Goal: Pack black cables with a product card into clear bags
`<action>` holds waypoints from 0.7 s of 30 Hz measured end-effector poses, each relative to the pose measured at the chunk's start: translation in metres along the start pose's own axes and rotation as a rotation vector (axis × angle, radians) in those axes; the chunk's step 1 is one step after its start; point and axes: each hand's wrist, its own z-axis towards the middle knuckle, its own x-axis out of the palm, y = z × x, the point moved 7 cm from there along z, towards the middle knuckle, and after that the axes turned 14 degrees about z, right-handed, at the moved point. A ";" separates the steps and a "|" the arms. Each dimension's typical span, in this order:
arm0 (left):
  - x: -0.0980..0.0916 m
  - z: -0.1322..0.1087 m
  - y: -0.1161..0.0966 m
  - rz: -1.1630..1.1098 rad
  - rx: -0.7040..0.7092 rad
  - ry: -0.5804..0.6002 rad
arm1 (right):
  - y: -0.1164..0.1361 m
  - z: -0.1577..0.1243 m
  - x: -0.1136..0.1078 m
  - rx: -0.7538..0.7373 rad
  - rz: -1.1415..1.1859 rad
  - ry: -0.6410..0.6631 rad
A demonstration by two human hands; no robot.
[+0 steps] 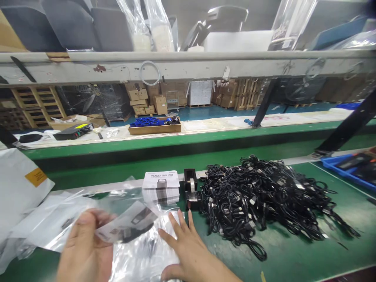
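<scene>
From my end: left hand [84,250] has thumb and fingers pinched on a clear plastic bag [126,225] with something dark and flat inside, a bit blurry. Right hand [188,246] is open, fingers spread flat on the pile of clear bags [143,254] just below the held one. Right past those fingertips sits a tape dispenser [190,188], with a stack of Thundertrail Pro leaflets [161,181] beside it. Further right of the fingers there's a big heap of black cables [264,199] on the green bench [293,254].
</scene>
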 end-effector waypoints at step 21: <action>0.059 -0.034 0.080 0.266 -0.150 0.543 | -0.003 -0.013 -0.064 0.126 1.043 -0.575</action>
